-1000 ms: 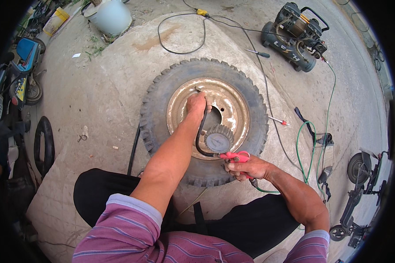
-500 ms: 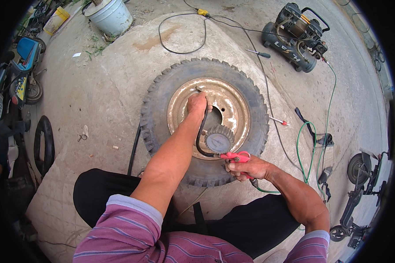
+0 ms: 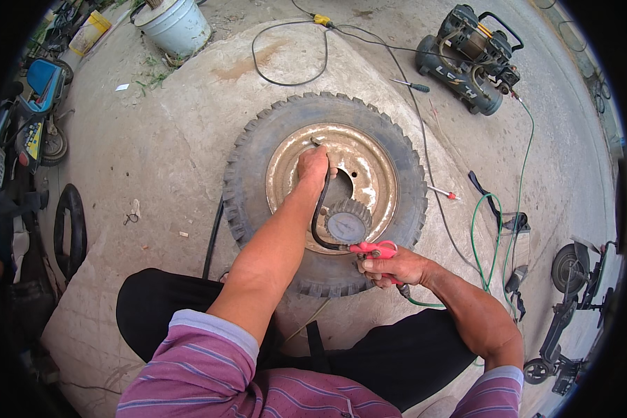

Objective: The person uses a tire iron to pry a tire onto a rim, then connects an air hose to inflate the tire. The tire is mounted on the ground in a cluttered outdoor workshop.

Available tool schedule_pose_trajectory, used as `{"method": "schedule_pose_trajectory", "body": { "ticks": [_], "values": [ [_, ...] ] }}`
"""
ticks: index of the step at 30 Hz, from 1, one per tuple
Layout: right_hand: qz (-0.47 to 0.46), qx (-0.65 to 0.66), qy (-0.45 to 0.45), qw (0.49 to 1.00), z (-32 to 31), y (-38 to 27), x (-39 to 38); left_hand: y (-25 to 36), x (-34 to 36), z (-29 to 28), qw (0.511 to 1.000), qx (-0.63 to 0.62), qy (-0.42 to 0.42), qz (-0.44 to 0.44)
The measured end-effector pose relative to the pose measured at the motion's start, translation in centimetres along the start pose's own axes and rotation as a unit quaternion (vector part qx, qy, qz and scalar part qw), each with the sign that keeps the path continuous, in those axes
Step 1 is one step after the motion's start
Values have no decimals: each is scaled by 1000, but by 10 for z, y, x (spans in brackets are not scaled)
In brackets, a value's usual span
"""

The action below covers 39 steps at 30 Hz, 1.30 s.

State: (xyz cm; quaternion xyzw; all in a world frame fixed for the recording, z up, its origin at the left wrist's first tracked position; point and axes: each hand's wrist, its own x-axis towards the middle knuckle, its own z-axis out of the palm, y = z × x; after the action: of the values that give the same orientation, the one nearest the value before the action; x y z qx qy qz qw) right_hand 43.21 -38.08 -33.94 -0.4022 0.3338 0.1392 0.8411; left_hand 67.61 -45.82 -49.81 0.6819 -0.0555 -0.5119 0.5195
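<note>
A knobbly black tyre (image 3: 252,167) on a worn, rusty metal wheel rim (image 3: 377,177) lies flat on the ground in front of me. My right hand (image 3: 400,266) grips a red tyre inflator gun (image 3: 375,249) over the tyre's near edge. Its round dial gauge (image 3: 346,227) sits above the near part of the rim. From the gun a short black hose (image 3: 316,219) curves up to my left hand (image 3: 315,166), whose fingers close on its far end beside the valve (image 3: 316,140). The fingertips are partly hidden. A green air hose (image 3: 425,304) trails from the gun's handle.
An air compressor (image 3: 460,73) stands at the far right, with a screwdriver (image 3: 416,86) near it. A red-handled tool (image 3: 451,196) lies right of the tyre. Cables cross the concrete. A white bucket (image 3: 177,31), a black rubber ring (image 3: 78,233) and a scooter (image 3: 568,299) are around.
</note>
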Motion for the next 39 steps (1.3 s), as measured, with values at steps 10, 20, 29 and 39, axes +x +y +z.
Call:
{"method": "schedule_pose_trajectory", "body": {
  "ticks": [10,20,29,39],
  "values": [
    [0,1,-15,1000,-3,5,2,-1,1,-1,1000,-3,-3,-2],
    [-6,2,-6,1000,0,1,0,3,-1,-2,1000,-2,-11,-8],
    [-2,14,-3,1000,1,0,-2,4,-3,0,1000,-16,-4,-1],
    [-6,1,-15,1000,-3,4,1,3,-2,1,1000,-6,-3,-2]
  ]
}}
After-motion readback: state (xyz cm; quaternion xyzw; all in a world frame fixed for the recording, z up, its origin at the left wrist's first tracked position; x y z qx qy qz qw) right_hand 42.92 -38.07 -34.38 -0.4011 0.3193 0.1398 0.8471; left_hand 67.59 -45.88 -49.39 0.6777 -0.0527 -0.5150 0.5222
